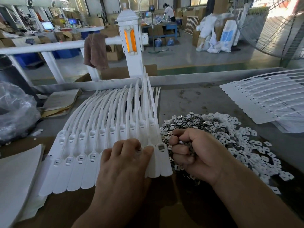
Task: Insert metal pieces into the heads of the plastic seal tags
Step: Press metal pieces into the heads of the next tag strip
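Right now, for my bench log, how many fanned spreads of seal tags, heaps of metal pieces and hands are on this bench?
Spreads of seal tags: 2, near spread, far spread
Heaps of metal pieces: 1
Hands: 2, left hand on the near spread, right hand gripping metal pieces
Total: 5

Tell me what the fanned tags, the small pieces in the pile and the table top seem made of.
Tags: white matte plastic; the thin straps bend in curves. Pieces: mixed, some glinting grey like metal, others white, probably plastic. Table top: likely dull sheet metal, grey, stained, with an upturned rim.
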`<state>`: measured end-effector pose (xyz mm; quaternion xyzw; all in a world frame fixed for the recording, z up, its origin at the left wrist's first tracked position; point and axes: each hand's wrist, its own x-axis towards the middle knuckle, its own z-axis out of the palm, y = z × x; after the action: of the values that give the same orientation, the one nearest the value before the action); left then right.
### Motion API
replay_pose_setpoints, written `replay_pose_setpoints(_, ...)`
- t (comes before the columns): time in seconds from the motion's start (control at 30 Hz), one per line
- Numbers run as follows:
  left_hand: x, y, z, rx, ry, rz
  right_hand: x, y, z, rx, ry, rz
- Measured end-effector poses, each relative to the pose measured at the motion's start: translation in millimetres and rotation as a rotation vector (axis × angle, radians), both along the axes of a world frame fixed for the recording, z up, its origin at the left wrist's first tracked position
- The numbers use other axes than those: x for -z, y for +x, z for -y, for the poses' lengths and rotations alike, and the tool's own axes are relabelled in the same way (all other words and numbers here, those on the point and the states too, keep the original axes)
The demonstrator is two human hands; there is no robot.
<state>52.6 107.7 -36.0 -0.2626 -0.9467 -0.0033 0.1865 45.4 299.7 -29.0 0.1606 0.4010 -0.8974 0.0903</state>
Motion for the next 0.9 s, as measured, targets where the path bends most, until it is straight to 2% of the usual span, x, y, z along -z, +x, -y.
replay_pose_setpoints(0.07,1,0,0,0.003,-0.009,-0.003,-1,1,0,-0.017,0.062,-0.01)
replay_pose_setpoints(0.23,1,-2,0,0.013,-0.035,-0.011,-1,3,5,-0.123,0.362,-0.056)
replay_pose_setpoints(0.9,0,0,1,0.057,-0.008,-0.045,4,2,10,-0.144,0.471,-0.066)
